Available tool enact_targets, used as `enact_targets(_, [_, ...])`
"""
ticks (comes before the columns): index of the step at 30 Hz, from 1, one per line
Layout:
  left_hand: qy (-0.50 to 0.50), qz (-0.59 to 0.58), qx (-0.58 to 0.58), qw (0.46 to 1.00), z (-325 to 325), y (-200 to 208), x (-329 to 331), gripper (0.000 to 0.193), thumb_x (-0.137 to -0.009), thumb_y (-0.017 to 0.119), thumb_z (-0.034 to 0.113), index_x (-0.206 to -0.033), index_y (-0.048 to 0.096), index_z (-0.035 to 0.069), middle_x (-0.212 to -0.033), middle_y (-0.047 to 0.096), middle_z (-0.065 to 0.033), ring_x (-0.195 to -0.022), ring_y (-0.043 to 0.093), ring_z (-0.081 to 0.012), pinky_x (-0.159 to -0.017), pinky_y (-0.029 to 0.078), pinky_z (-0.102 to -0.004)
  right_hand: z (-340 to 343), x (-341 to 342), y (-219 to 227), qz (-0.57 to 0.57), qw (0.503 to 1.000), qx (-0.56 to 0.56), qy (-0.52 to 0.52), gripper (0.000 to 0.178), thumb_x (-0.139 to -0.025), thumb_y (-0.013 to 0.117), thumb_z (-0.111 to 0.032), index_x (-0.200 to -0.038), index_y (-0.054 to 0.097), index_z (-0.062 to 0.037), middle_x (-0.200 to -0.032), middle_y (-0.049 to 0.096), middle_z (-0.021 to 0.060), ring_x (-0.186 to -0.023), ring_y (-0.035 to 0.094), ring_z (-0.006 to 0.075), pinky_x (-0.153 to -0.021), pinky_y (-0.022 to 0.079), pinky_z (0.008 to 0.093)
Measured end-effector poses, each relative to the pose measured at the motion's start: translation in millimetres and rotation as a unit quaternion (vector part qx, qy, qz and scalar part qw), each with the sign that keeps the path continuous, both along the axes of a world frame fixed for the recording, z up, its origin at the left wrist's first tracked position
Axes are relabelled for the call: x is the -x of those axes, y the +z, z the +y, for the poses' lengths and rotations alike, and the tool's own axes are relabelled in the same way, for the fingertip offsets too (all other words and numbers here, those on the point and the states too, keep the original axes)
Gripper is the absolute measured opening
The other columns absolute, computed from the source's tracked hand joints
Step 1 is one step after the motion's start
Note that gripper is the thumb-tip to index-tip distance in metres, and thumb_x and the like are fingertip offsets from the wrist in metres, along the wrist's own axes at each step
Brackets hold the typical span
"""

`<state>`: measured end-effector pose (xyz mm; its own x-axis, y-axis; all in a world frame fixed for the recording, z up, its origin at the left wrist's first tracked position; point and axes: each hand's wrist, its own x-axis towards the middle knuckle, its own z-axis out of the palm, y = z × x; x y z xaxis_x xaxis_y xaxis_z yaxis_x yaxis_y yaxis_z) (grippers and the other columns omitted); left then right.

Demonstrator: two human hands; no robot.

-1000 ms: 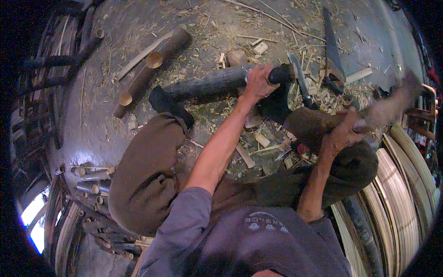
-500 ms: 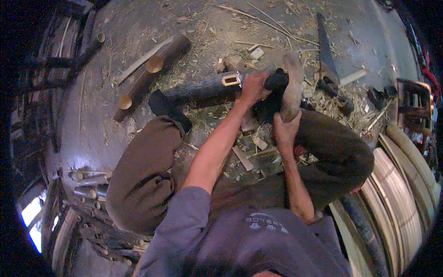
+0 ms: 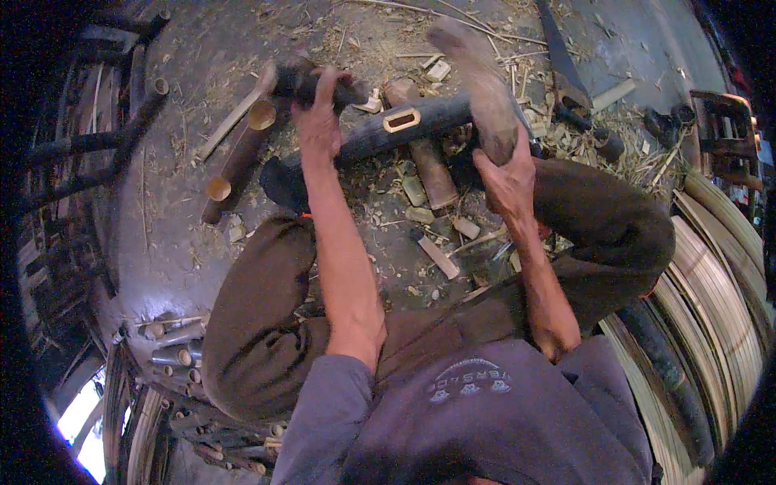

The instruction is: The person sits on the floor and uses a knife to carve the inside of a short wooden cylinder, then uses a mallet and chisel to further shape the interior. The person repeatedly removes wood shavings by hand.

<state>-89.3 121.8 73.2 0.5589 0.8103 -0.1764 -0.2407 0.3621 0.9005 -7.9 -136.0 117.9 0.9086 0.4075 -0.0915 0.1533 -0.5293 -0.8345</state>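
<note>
My left hand [image 3: 319,133] is closed round a dark, motion-blurred chisel [image 3: 343,93], whose outline is hard to make out. It is above the left part of a dark bamboo pole [image 3: 449,115]. The pole lies crosswise between my feet, with a pale-edged rectangular slot [image 3: 402,120] cut in its upper side. Wrapped round the lower end of a thick wooden club [image 3: 485,85], my right hand [image 3: 508,178] holds it raised over the pole's right part. The club's far end is blurred. Under the pole lies a short brown bamboo piece [image 3: 434,174].
A brown log with pale cut spots [image 3: 238,158] lies at the left. A handsaw [image 3: 560,56] is at the far right. Shavings and wood bits [image 3: 436,257] litter the floor. Split bamboo strips [image 3: 687,323] lean at the right; bamboo tubes [image 3: 190,356] are stacked at lower left.
My left hand has swung left with the chisel, from right of the slot to its left side. The slot now shows fully. The club's upper end has tilted left.
</note>
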Motion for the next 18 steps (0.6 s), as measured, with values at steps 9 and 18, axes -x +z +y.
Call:
enact_targets(9, [0.077, -0.088, 0.073, 0.990, -56, -64, 51, 0.032, -0.074, 0.072, 0.006, -0.098, 0.051, 0.006, -0.089, 0.065, -0.0092, -0.083, 0.064, -0.0225, -0.077, 0.051, -0.0378, 85, 9, 73, -0.193, 0.965, -0.049, 0.173, 0.078, -0.070, 0.071, -0.017, -0.137, 0.033, -0.0103, -0.105, 0.059, 0.0271, -0.095, 0.060, 0.0418, -0.083, 0.049, 0.0415])
enact_targets(18, [0.078, -0.068, 0.097, 0.990, -51, -76, 55, 0.029, -0.076, 0.068, 0.003, -0.099, 0.051, 0.005, -0.084, 0.066, -0.0105, -0.080, 0.064, -0.0211, -0.078, 0.051, -0.0374, 104, 25, 102, -0.181, 0.946, -0.081, 0.255, 0.086, -0.073, 0.071, -0.015, -0.142, 0.021, -0.0088, -0.117, 0.052, 0.0291, -0.100, 0.058, 0.0423, -0.081, 0.048, 0.0454])
